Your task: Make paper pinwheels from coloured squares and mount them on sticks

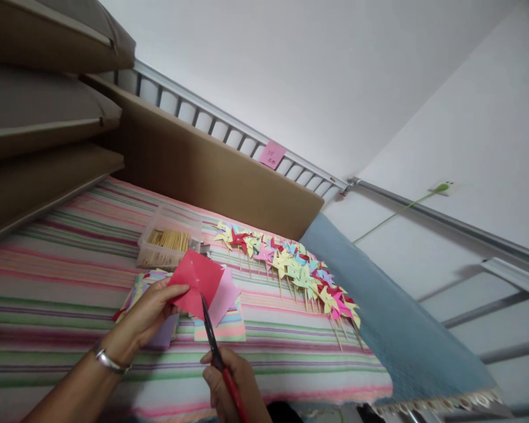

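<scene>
A square of red paper [196, 281] is pinched at its left side by my left hand [152, 311], thumb on top. My right hand [233, 382] is closed around a pair of scissors [218, 356] with dark blades and red handles. The blade tips reach over the lower part of the red square. Whether the blades are apart is hard to make out. Behind and below the red square lies a pink paper sheet [226, 298], on top of striped paper [229, 330]. More coloured paper [136, 291] lies beneath my left hand, partly covered by it.
A clear plastic box [147, 254] of thin wooden sticks [170, 239] stands behind the paper. Several finished paper pinwheels [286, 264] on sticks lie in a row at the right. A striped cloth [92, 276] covers the surface, with a brown board [211, 164] along the back.
</scene>
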The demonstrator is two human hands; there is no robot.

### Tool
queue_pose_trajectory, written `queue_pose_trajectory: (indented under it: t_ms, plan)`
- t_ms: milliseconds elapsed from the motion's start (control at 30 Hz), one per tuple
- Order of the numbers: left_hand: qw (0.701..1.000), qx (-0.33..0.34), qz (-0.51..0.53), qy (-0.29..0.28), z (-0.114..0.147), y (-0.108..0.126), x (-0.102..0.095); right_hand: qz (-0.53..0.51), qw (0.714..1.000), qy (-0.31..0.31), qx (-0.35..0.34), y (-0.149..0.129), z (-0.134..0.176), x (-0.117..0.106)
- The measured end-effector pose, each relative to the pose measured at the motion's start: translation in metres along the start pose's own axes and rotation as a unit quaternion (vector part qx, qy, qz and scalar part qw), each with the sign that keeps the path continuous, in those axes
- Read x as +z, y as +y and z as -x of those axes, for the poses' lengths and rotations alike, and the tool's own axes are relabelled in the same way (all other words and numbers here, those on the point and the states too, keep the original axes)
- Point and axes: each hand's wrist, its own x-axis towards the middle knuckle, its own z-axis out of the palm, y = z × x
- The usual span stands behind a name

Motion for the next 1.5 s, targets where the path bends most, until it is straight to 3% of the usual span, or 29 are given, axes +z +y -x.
queue_pose_trajectory:
  t_ms: [733, 1033, 1167, 1233, 1367, 1500]
  plan:
    - [1.0, 0.005, -0.02, 0.019, 0.004, 0.006, 0.005, -0.002, 0.999, 0.014, -0.038, 0.004, -0.005, 0.002]
    - [1.0, -0.003, -0.018, 0.011, 0.003, 0.003, 0.005, 0.072, 0.997, 0.0, -0.007, -0.002, -0.005, -0.002]
    - [0.999, 0.007, -0.01, 0.045, -0.002, 0.007, -0.001, 0.152, 0.988, -0.021, -0.023, 0.004, 0.001, -0.011]
    - [0.998, 0.016, -0.008, 0.056, -0.002, 0.01, -0.004, 0.144, 0.989, -0.021, -0.019, 0.014, 0.005, -0.018]
    - [0.999, 0.0, -0.023, 0.023, 0.001, 0.013, -0.005, 0.056, 0.996, 0.061, -0.031, 0.029, 0.003, -0.036]
    - [0.992, -0.065, -0.067, -0.087, 0.009, 0.008, 0.001, 0.026, 0.981, 0.165, -0.1, 0.013, -0.02, -0.053]
